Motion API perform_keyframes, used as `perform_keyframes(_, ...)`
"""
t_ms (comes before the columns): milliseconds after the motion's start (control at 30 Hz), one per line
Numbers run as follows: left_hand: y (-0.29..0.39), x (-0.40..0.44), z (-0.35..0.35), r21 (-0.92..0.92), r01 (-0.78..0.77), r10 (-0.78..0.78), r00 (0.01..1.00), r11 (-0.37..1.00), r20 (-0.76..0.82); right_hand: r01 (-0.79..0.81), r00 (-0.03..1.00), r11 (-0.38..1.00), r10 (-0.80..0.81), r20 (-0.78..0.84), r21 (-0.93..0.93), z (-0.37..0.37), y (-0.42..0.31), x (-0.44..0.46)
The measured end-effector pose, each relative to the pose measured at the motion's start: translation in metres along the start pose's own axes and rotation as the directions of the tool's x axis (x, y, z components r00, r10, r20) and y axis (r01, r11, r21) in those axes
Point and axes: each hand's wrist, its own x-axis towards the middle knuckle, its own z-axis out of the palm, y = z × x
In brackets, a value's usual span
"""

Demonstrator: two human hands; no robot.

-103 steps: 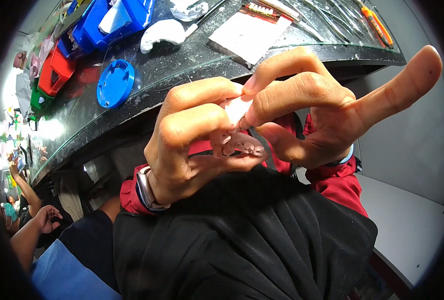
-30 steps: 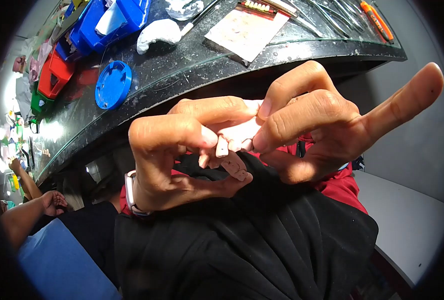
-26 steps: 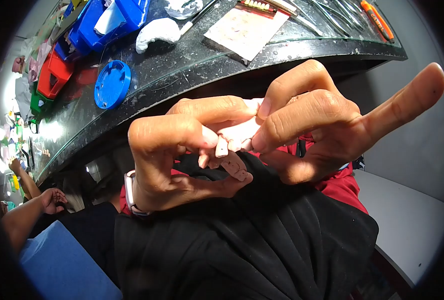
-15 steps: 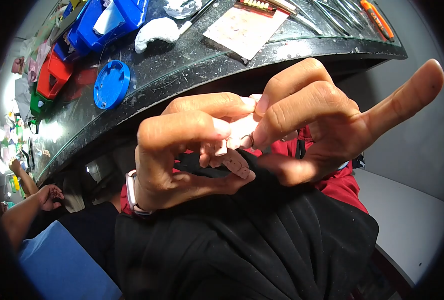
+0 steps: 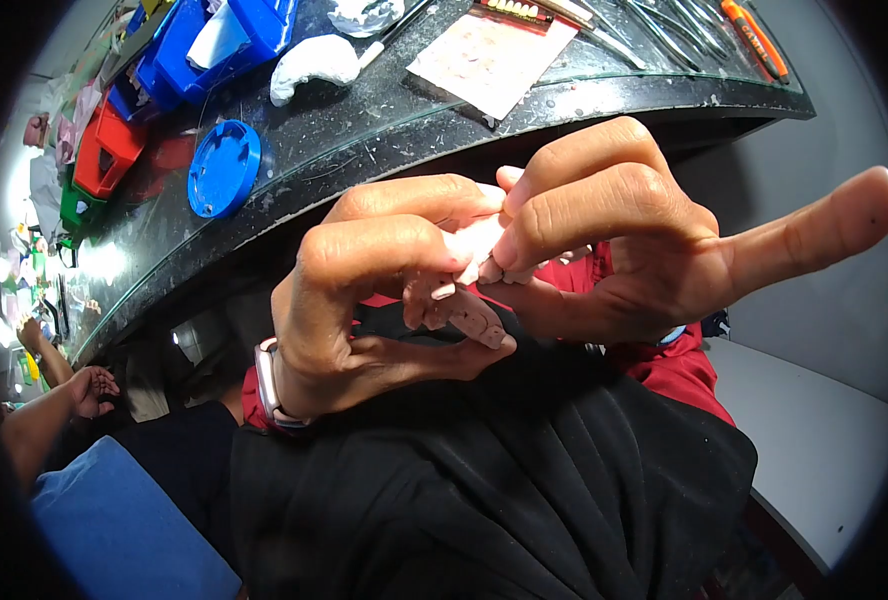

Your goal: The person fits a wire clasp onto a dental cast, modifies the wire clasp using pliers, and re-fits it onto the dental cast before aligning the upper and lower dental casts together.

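Over my lap, both hands grip a pinkish dental cast (image 5: 476, 322) with small tooth-like bumps. My left hand (image 5: 364, 285) has its thumb under the lower end and its curled fingers on the upper side. From the other side, the fingers of my right hand (image 5: 624, 235) press on the bright middle part, while one finger sticks out to the right. A thin dark line, perhaps a wire, shows by the right fingertips. The fingers and strong glare hide much of the cast.
On the dark bench (image 5: 364, 150) lie a blue lid (image 5: 224, 168), white plaster pieces (image 5: 314, 68), a pale sheet (image 5: 489, 65), a strip of artificial teeth (image 5: 514, 10), metal tools (image 5: 664, 30) and an orange cutter (image 5: 754, 40). Blue bins (image 5: 179, 60) and a red bin (image 5: 104, 150) stand left. Another person's hand (image 5: 94, 390) is at lower left.
My right thumb has come up against the cast from below. The right hand's outstretched finger has dropped a little, and the cast has tilted slightly in my left hand.
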Motion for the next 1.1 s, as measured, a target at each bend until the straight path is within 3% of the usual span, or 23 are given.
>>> perform_keyframes(33,-0.001,0.002,0.0,0.038,-0.014,0.014,1.0,0.999,0.011,0.089,0.989,0.993,-0.08,-0.126,0.073,0.015,0.018,-0.012)
perform_keyframes(100,-0.001,0.003,-0.001,0.074,-0.026,0.024,0.999,0.997,0.026,0.183,0.971,0.981,-0.17,-0.167,0.062,0.018,0.035,-0.02)
perform_keyframes(133,-0.001,0.003,-0.001,0.07,-0.022,0.02,0.999,0.997,0.029,0.183,0.98,0.983,-0.183,-0.076,-0.011,0.01,0.037,-0.02)
perform_keyframes(233,0.001,0.003,-0.001,0.009,0.0,0.0,1.0,1.0,0.022,0.016,0.996,0.997,-0.009,0.087,-0.081,-0.006,0.002,0.001)
perform_keyframes(333,0.004,0.004,-0.001,0.03,0.016,-0.016,1.0,0.999,-0.001,-0.057,0.991,0.995,0.066,0.121,-0.076,-0.01,-0.01,0.01)
perform_keyframes(500,-0.003,0.007,0.002,0.174,-0.102,0.111,0.993,0.98,-0.042,0.237,0.971,0.97,-0.237,-0.009,-0.048,0.007,0.042,-0.024)
perform_keyframes(633,-0.003,0.007,0.004,0.208,-0.117,0.132,0.99,0.971,-0.058,0.255,0.947,0.964,-0.234,-0.218,0.07,0.024,0.039,-0.021)
perform_keyframes(700,-0.002,0.008,0.002,0.257,-0.134,0.138,0.99,0.957,-0.001,0.263,0.947,0.961,-0.24,-0.215,0.086,0.025,0.04,-0.021)
perform_keyframes(800,-0.002,0.012,-0.004,0.32,-0.162,0.135,0.985,0.933,0.105,0.27,0.963,0.963,-0.27,-0.005,-0.025,0.009,0.048,-0.023)
perform_keyframes(933,-0.001,0.01,-0.001,0.257,-0.122,0.121,0.992,0.959,0.018,0.199,0.975,0.975,-0.187,0.121,-0.1,-0.004,0.02,-0.011)
perform_keyframes(1100,-0.003,0.005,0.005,0.14,-0.032,0.04,0.998,0.99,-0.054,0.052,0.996,0.986,-0.041,0.074,-0.157,-0.001,0.005,-0.011)
